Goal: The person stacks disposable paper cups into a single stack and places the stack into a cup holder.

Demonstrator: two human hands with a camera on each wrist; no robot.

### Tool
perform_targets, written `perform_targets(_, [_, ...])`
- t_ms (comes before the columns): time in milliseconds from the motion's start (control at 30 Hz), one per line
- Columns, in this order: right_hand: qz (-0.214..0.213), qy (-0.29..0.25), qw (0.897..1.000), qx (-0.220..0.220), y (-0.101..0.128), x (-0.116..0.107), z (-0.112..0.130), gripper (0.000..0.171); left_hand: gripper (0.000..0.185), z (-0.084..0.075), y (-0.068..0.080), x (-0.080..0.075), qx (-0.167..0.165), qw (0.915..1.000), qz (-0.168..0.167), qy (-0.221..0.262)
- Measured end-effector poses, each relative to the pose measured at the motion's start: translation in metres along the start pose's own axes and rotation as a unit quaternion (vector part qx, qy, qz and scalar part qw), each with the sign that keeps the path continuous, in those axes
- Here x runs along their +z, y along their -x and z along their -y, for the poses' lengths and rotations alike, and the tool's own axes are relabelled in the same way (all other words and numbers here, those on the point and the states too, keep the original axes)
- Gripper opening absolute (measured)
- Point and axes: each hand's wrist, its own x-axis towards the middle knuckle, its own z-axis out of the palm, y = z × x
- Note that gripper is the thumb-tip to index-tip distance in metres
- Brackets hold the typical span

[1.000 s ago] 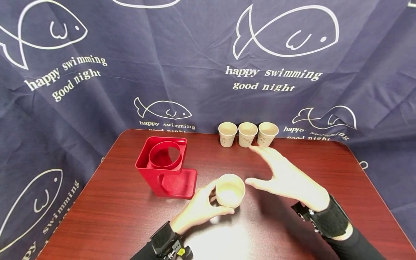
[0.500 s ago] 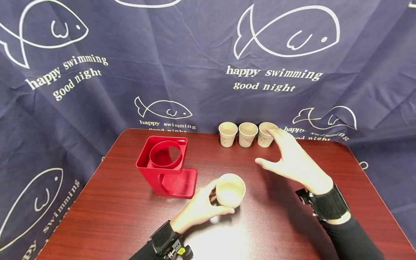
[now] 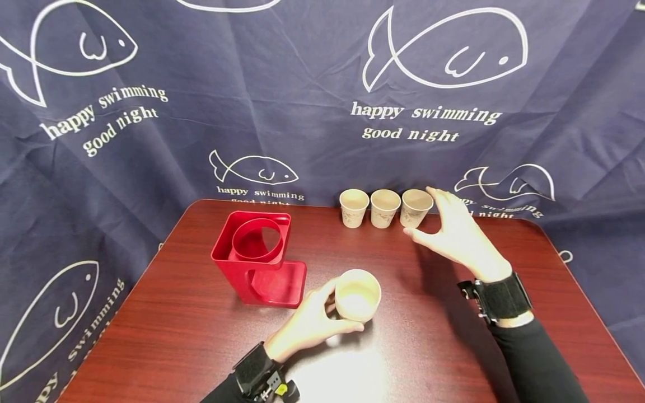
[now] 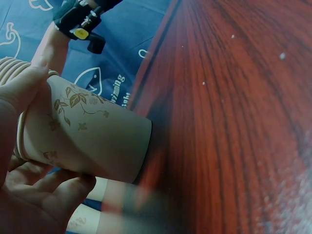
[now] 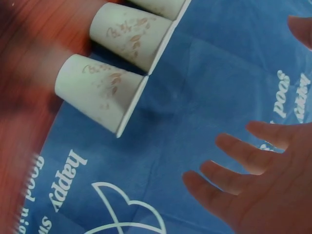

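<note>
My left hand (image 3: 314, 322) grips a stack of cream paper cups (image 3: 357, 295) standing on the dark red table (image 3: 201, 336); the left wrist view shows its leaf-printed wall (image 4: 92, 141) between my thumb and fingers. Three single paper cups stand in a row at the table's far edge: left (image 3: 353, 207), middle (image 3: 384, 207) and right (image 3: 415, 207). My right hand (image 3: 453, 232) is open with spread fingers just right of the rightmost cup (image 5: 100, 92), not touching it. My right fingers (image 5: 243, 161) show spread in the right wrist view.
A red plastic cup holder (image 3: 257, 257) with a round opening stands left of the stack. A dark blue cloth with white fish prints (image 3: 302, 101) hangs behind and around the table.
My right hand has moved away from the cup stack, forward and right, to the rightmost cup of the far row. The left hand and its stack have stayed put.
</note>
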Motion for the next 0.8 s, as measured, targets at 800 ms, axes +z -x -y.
perform_targets(800, [0.013,0.014,0.999,0.046,-0.035,0.011,-0.028,0.106,0.081,-0.002,0.000,0.000,-0.013,0.9999,0.001,0.007])
